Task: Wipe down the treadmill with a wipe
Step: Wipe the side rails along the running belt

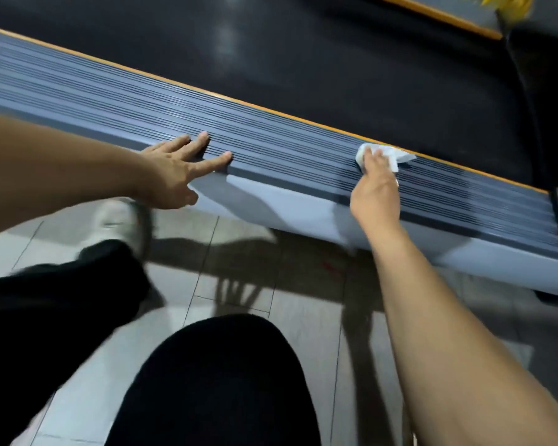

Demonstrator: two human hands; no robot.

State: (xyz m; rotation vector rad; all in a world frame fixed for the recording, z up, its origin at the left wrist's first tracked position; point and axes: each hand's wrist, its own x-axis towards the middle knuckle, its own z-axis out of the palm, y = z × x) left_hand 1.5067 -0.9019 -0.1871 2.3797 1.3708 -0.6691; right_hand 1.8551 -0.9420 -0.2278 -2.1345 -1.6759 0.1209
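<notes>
Grey ribbed side rail (271,136) of treadmill, orange edge strip, black belt (303,59) beyond. White wipe (397,154) lies on rail. Treadmill stands on tiled floor (239,268), shoe (123,223) on floor.

No readable text, label, brand, number or sign appears anywhere near my fingers. The ribbed side rail of the treadmill (271,146) under my fingertips carries only plain grooves and an orange edge stripe beyond them, with no lettering. The wipe (390,154) under my right-hand fingers is unprinted white. The dark belt beyond my fingers shows only light reflections. A yellow object far beyond my right fingers, at the upper corner, is too blurred to read. The shoe (123,220) just behind my left fingers shows no legible mark.
</notes>
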